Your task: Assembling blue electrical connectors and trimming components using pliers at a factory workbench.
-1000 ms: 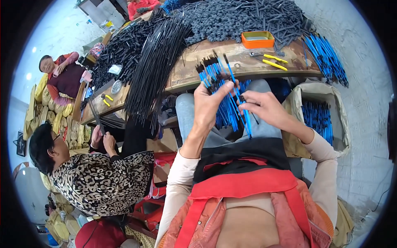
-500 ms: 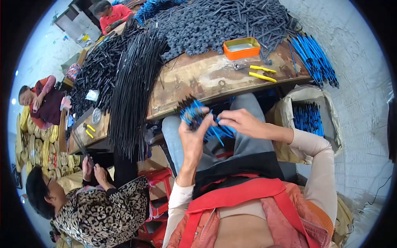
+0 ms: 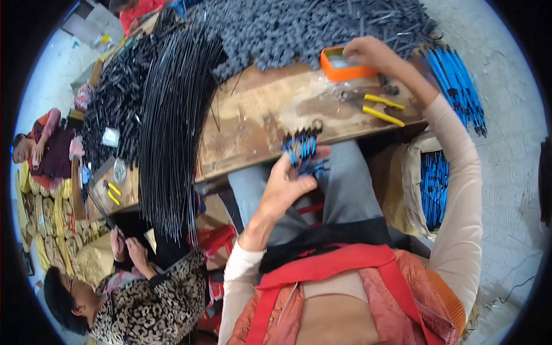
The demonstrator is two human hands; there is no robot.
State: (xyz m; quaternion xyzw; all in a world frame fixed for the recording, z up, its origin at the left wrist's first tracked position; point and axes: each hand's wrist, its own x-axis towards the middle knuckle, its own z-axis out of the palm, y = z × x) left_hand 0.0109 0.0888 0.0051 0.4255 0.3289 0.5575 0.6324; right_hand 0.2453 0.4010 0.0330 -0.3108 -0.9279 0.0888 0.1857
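Note:
My left hand [image 3: 287, 187] is closed around a bundle of thin blue and black rods [image 3: 305, 146], held above my lap at the table's near edge. The bundle's black tips point away from me. Over at the orange tin [image 3: 351, 72], my right hand [image 3: 371, 53] reaches in with its fingers curled down and bunched together. Whatever lies between those fingertips is hidden. The tin holds something pale that I cannot make out. Closer to me than the tin lies a pair of pliers with yellow handles [image 3: 384, 109].
Grey plastic parts [image 3: 287, 34] are heaped at the back of the wooden table [image 3: 253, 109]. Long black rods [image 3: 172, 126] hang over its edge. Blue rods lie at the right corner [image 3: 454, 80] and in a lined box [image 3: 409, 190]. A person [image 3: 144, 305] works at my left.
My right hand has left the bundle and moved up and right into the orange tin. My left hand still holds the bundle, now slightly further right. The view has shifted.

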